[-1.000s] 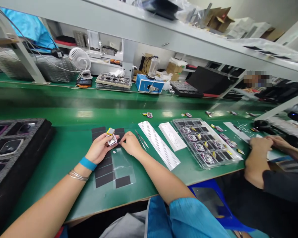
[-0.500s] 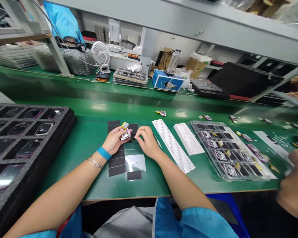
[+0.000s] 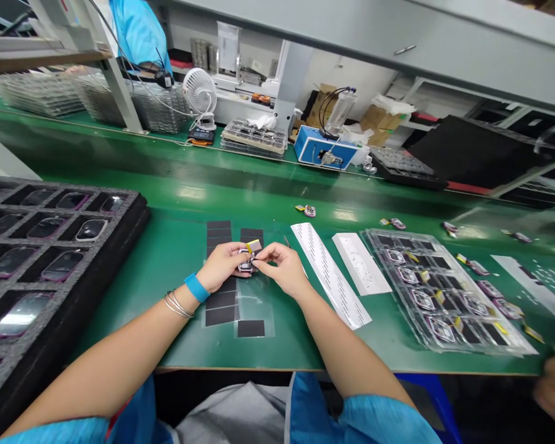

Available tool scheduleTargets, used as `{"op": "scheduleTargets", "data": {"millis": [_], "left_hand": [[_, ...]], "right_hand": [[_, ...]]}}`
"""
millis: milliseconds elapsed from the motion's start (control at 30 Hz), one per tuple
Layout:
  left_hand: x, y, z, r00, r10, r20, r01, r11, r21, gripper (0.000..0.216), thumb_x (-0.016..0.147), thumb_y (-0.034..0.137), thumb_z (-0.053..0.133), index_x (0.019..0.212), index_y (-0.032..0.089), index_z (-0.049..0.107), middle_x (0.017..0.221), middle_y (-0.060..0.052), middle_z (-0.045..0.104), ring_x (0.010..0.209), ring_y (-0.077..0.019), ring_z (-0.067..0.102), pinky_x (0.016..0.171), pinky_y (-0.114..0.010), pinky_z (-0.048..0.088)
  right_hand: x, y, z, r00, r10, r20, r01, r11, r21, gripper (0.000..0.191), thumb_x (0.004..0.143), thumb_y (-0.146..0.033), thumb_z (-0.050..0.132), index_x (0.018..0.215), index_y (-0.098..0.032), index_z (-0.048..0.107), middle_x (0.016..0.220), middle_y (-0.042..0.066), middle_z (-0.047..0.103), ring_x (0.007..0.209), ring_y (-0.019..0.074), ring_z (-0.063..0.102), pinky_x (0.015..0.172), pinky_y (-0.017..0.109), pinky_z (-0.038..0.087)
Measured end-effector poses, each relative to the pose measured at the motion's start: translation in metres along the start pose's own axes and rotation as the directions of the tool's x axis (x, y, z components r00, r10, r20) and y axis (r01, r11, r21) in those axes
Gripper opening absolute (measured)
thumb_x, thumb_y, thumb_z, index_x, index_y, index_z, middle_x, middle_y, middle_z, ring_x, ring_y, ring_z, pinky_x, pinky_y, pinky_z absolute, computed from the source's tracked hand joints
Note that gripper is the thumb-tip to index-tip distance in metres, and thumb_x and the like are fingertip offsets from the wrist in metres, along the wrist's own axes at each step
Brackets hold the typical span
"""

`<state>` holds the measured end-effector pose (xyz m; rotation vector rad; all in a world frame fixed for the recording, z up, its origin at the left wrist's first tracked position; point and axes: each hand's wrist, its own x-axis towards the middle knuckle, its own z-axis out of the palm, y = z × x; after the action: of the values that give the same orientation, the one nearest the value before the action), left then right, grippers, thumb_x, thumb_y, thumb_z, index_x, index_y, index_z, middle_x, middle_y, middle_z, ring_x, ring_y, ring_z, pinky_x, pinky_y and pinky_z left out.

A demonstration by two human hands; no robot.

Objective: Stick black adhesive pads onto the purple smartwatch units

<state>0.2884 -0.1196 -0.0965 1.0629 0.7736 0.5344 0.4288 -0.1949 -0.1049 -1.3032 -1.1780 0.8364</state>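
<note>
Holds small framed device (image 3: 245,266) in left hand (image 3: 222,266) with fingers closed on its edge, above black sheets (image 3: 219,300) on desk (image 3: 300,348). Has right hand (image 3: 282,266) at its side, fingers nearly together; cannot tell if pinching anything.

Glossy tabletop (image 3: 287,351), matt sheets (image 3: 221,316), rough foam tray (image 3: 132,202), metal bangles (image 3: 178,308)
</note>
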Motion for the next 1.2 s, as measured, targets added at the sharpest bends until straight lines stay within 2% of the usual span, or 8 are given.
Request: {"op": "scheduleTargets", "data": {"millis": [433, 567, 667, 733, 800, 900, 1067, 1200], "left_hand": [[-0.002, 0.0, 0.002, 1.0, -0.025, 0.014, 0.025, 1.0, 0.005, 0.03, 0.06, 0.024, 0.075, 0.086, 0.011, 0.066, 0.069, -0.005, 0.066, 0.059, -0.0145, 0.063, 0.049, -0.025, 0.055], [-0.002, 0.0, 0.0, 1.0, -0.008, 0.025, 0.009, 1.0, -0.009, 0.029, 0.061, 0.025, 0.075, 0.084, 0.011, 0.066, 0.07, -0.004, 0.065, 0.057, -0.0119, 0.061, 0.05, -0.024, 0.055], [-0.002, 0.0, -0.002, 0.999, 0.014, 0.031, -0.013, 0.999, -0.031, 0.03, 0.062, 0.025, 0.075, 0.086, 0.011, 0.065, 0.072, -0.003, 0.065, 0.056, -0.0103, 0.06, 0.051, -0.023, 0.056], [-0.002, 0.0, -0.003, 0.999, 0.014, 0.039, -0.013, 0.999, -0.033, 0.031, 0.062, 0.025, 0.075, 0.088, 0.012, 0.065, 0.073, -0.003, 0.066, 0.059, -0.0115, 0.062, 0.052, -0.024, 0.056], [-0.002, -0.001, -0.003, 0.999, 0.006, 0.053, -0.005, 1.0, -0.028, 0.032, 0.062, 0.025, 0.075, 0.09, 0.012, 0.065, 0.073, -0.003, 0.066, 0.062, -0.0141, 0.064, 0.053, -0.026, 0.056], [-0.002, 0.0, -0.003, 0.996, -0.014, 0.085, 0.016, 1.0, -0.02, 0.032, 0.063, 0.024, 0.075, 0.092, 0.012, 0.065, 0.074, -0.004, 0.067, 0.066, -0.0174, 0.066, 0.057, -0.029, 0.056], [-0.006, 0.006, -0.005, 0.963, -0.056, 0.262, 0.073, 0.996, -0.054, 0.037, 0.064, 0.021, 0.071, 0.1, 0.013, 0.066, 0.095, -0.011, 0.07, 0.083, -0.0188, 0.066, 0.077, -0.03, 0.052], [-0.009, 0.008, -0.003, 0.963, 0.052, 0.264, -0.058, 0.998, 0.015, 0.047, 0.058, 0.013, 0.075, 0.103, 0.014, 0.065, 0.093, -0.007, 0.07, 0.084, -0.0167, 0.065, 0.081, -0.027, 0.049]], "right_hand": [[-0.002, 0.001, 0.006, 0.995, -0.101, -0.004, 0.099, 0.981, -0.167, 0.014, 0.069, -0.021, 0.068, 0.072, -0.02, 0.055, 0.072, 0.0, 0.064, 0.067, 0.0139, 0.06, 0.068, 0.029, 0.049], [-0.007, 0.0, 0.01, 0.973, -0.231, 0.019, 0.222, 0.905, -0.364, 0.007, 0.074, -0.017, 0.063, 0.072, -0.021, 0.057, 0.073, 0.0, 0.063, 0.071, 0.015, 0.06, 0.071, 0.03, 0.049], [-0.007, 0.0, 0.009, 0.942, -0.335, -0.011, 0.286, 0.82, -0.495, 0.008, 0.072, -0.017, 0.064, 0.078, -0.021, 0.059, 0.084, 0.003, 0.061, 0.087, 0.0187, 0.058, 0.08, 0.034, 0.048], [-0.004, 0.001, 0.006, 0.953, -0.288, -0.089, 0.217, 0.861, -0.46, 0.028, 0.066, -0.022, 0.071, 0.091, -0.021, 0.059, 0.097, 0.006, 0.059, 0.095, 0.0204, 0.056, 0.083, 0.036, 0.048], [0.001, 0.004, 0.003, 0.984, -0.131, -0.118, 0.092, 0.953, -0.289, 0.043, 0.064, -0.029, 0.074, 0.104, -0.021, 0.057, 0.101, 0.006, 0.059, 0.094, 0.0197, 0.057, 0.079, 0.034, 0.05], [0.007, 0.007, -0.001, 0.996, 0.031, -0.08, -0.035, 0.998, -0.053, 0.028, 0.072, -0.037, 0.066, 0.094, -0.02, 0.061, 0.089, 0.004, 0.064, 0.082, 0.0169, 0.061, 0.073, 0.031, 0.051], [0.006, 0.007, -0.001, 0.986, -0.017, -0.168, 0.01, 0.999, -0.046, 0.017, 0.076, -0.037, 0.063, 0.079, -0.02, 0.064, 0.083, 0.003, 0.066, 0.073, 0.0163, 0.062, 0.07, 0.03, 0.052], [0.0, -0.001, 0.0, 0.978, -0.09, -0.19, 0.07, 0.991, -0.111, 0.015, 0.079, -0.036, 0.061, 0.082, -0.021, 0.064, 0.084, 0.002, 0.067, 0.078, 0.0176, 0.063, 0.073, 0.031, 0.052]]}}
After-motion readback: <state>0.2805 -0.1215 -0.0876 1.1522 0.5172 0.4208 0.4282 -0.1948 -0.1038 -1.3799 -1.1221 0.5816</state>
